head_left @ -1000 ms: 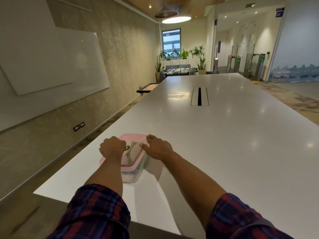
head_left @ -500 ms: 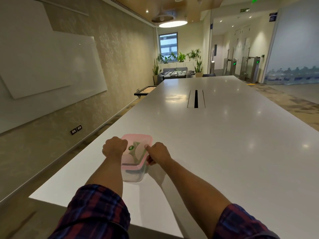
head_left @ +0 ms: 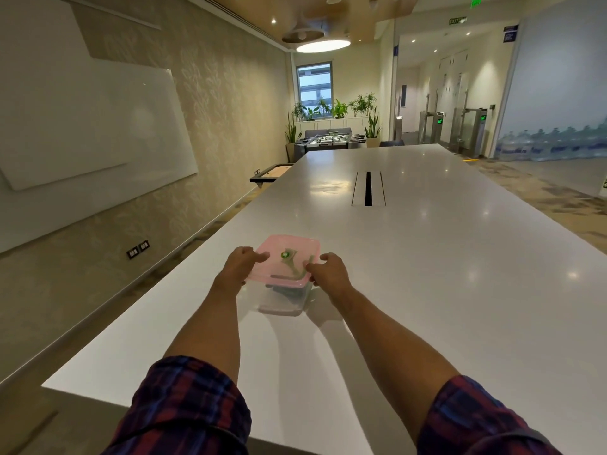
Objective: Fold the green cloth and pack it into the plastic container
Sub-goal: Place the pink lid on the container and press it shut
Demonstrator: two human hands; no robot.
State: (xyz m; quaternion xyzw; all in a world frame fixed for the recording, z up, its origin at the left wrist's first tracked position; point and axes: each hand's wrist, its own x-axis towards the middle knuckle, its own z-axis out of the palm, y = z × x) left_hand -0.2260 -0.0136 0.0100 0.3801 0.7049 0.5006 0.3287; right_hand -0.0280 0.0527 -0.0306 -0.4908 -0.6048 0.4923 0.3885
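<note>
1. A clear plastic container sits on the white tabletop, close to its near left corner, with a pink lid on top of it.
2. The lid looks slightly tilted, and I cannot tell whether it is fully seated on the container.
3. Through the clear wall below the lid a dark greenish mass shows, apparently the green cloth inside the container; its folds are too blurred to make out.
4. The lid carries a small round green sticker and a greyish-green printed motif beside it.
5. The left hand grips the left edge of the lid, fingers curled over the rim and the thumb lying on the pink top.
6. The right hand pinches the right near corner of the lid, with its fingertips on the top surface.
7. Both forearms reach forward over the tabletop toward the container, and rolled plaid sleeves in dark red and blue cover the upper arms.
8. Beyond the container, farther along the tabletop's middle, a cable slot is set into the surface.
</note>
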